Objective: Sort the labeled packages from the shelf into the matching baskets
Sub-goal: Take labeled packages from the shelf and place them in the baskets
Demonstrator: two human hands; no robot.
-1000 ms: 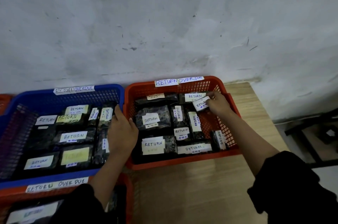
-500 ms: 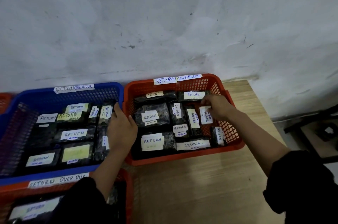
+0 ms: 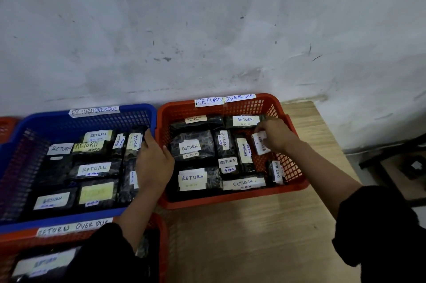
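At far right of the orange basket [image 3: 297, 168], right hand [image 3: 275, 136] pinching a labeled package [image 3: 259, 144]; lower flat into the gap (label up, RETURN side readable). Left hand [image 3: 153, 162], fingers relaxed, resting across the blue basket [image 3: 138, 109] rim for steadying.

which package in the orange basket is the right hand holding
The small RETURN package at the right side of the orange basket; the right hand grips its top edge, while the other packages lie untouched.

Dim, soft light; wide-angle edge distortion
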